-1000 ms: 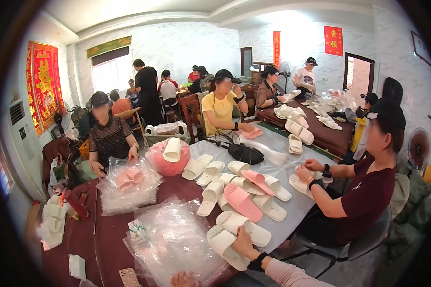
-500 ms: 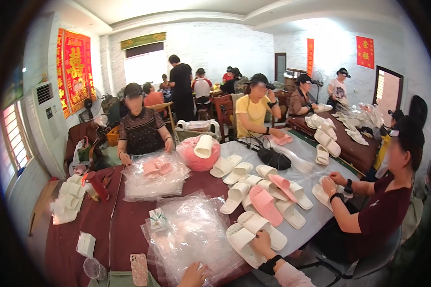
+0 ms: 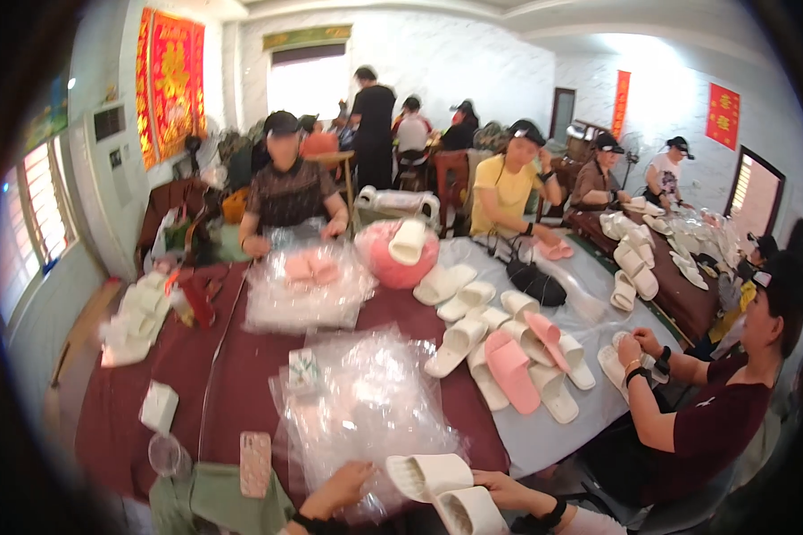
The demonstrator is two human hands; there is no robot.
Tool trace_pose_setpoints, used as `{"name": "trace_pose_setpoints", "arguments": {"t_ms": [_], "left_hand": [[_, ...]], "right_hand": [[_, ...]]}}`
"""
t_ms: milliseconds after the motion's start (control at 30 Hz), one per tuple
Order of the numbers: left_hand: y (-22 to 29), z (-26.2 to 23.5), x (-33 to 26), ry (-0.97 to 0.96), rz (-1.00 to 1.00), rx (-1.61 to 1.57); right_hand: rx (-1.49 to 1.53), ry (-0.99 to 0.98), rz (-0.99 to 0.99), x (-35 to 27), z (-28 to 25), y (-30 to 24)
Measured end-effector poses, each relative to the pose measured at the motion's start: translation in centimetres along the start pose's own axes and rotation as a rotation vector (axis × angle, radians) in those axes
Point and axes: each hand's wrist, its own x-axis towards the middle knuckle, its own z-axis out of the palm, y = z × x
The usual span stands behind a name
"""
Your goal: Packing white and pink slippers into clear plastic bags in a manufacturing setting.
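Observation:
My right hand [image 3: 501, 489] grips a pair of white slippers [image 3: 446, 492] near the front edge of the table, one slipper overlapping the other. My left hand [image 3: 349, 484] is just left of the slippers, over the lower edge of a pile of clear plastic bags [image 3: 357, 392]. Its fingers look loosely stretched and a little blurred, with nothing visible in them. On the pile's upper left corner lies a small white packet with a green mark [image 3: 304, 369]. Beyond my right hand, several white slippers [image 3: 462, 346] and pink slippers [image 3: 512, 373] lie on a grey sheet [image 3: 589, 392].
A phone in a pink case [image 3: 255, 464], a clear cup [image 3: 169, 456] and a white box [image 3: 159, 407] are at my left. Co-workers sit around the dark red table [image 3: 214, 357]; one at the right handles a white slipper [image 3: 611, 364]. A pink bundle [image 3: 393, 259] stands at the back.
My right hand has lifted the white pair off the table and brought it left and nearer to me. My left hand has moved slightly up from its flat rest on the bags. The view has shifted.

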Motion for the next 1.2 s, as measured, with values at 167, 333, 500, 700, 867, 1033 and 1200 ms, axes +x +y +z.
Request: {"name": "trace_pose_setpoints", "arguments": {"t_ms": [167,333,500,700,867,1033,1200], "left_hand": [[1.6,-1.6,1.0,0.08,-0.106,0.139],[2.8,-3.3,1.8,0.209,-0.116,0.247],[4.7,-4.9,2.8,0.379,-0.224,-0.177],[7.3,-7.7,3.6,0.497,-0.195,-0.209],[7.3,-6.8,3.7,0.624,-0.107,-0.077],[7.2,-6.5,2.6,0.624,-0.307,-0.303],[7.4,-6.0,2.8,0.586,-0.144,-0.093]], "right_hand": [[-0.014,-0.239,-0.037,1.3,1.8,-3.1],[0.046,-0.291,-0.048,1.7,3.1,-3.1],[-0.279,-0.057,-0.054,1.9,3.8,-1.5],[-0.797,0.325,-0.201,2.9,4.7,-2.5],[-0.953,0.599,-0.15,5.8,6.0,-1.0],[-0.936,0.687,-0.107,7.1,7.1,-0.3],[-1.013,0.685,-0.043,8.1,7.9,0.6]]}}
